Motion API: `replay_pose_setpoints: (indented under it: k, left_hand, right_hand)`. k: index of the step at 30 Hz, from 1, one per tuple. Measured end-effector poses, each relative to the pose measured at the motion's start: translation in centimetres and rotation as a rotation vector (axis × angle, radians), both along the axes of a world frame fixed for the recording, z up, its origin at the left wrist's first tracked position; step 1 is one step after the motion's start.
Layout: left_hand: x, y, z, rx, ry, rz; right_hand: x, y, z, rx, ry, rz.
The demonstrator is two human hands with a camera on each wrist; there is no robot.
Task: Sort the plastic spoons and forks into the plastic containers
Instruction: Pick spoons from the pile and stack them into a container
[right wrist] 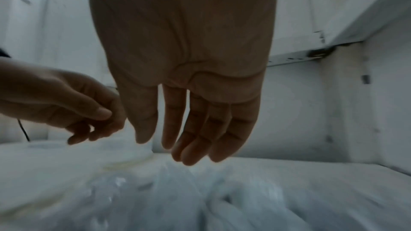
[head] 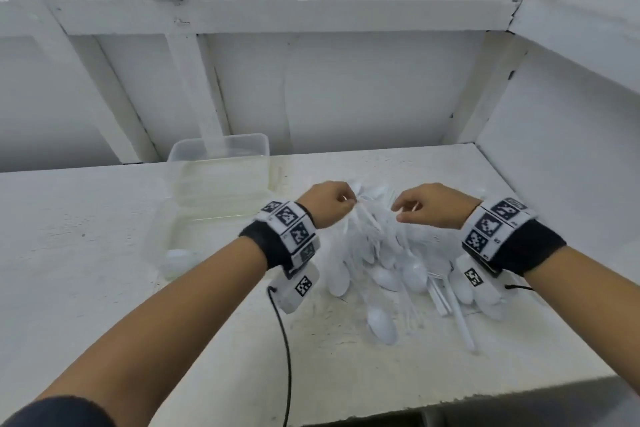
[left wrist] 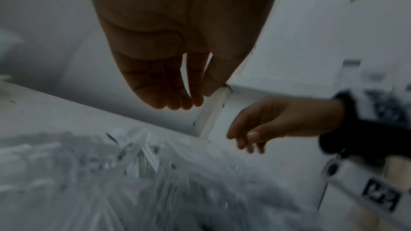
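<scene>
Cutlery pile (head: 391,264) beneath hands, containers (head: 221,177) left

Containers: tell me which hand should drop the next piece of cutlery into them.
Left, probably. The left hand hangs at the pile's left edge, right beside the clear containers. The right hand is over the pile's far side and would have to cross it.

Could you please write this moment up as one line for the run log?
stage: picking from cutlery pile | left hand: fingers curled, contents unclear | right hand: empty over pile | container: left of pile
</scene>
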State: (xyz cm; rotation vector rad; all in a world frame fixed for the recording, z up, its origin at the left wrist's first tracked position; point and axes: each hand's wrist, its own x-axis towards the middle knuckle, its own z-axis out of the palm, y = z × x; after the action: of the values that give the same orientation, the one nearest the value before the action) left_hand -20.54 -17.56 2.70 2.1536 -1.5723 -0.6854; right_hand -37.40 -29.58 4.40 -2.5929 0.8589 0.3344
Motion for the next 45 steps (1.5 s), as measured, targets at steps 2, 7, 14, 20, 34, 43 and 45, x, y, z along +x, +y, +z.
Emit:
replay_pose_setpoints:
  k: [2, 7, 14, 20, 34, 43, 45]
  left_hand:
    - [-1.4, -1.9, -1.1, 0.065, -0.028, -0.069]
    - [-3.8, -4.4, -3.6, 0.174, -0.211, -0.273]
    - [-4.0, -4.1, -5.2, 0.15, -0.489, -0.218]
    - [-3.7, -3.5, -5.4, 0.098, -0.489, -0.138]
    - [-2.0, -1.3, -4.7, 0.213, -0.328, -0.341]
    - [-2.4, -0.3, -5.2, 0.286, -0.408, -0.369]
    - [-2.2, 0.1, -5.3, 0.31, -0.422, -0.371]
  right_hand:
    - [-1.9, -0.6, -1.1, 0.017, 0.083, -0.007]
    - [-4.1, 0.2, -4.3, 0.005, 0.297, 0.087]
    - [-3.8, -0.9, -6.4, -0.164, 0.136, 0.001]
    - [-4.0, -3.6, -6.7, -0.175, 0.067, -0.201]
    - [-2.9, -1.9, -5.9, -0.384, -0.037, 0.005]
    - [-1.3, -0.1, -7.2, -0.371, 0.173, 0.295]
    - [-1.8, -1.1, -7.3, -0.361, 0.173, 0.255]
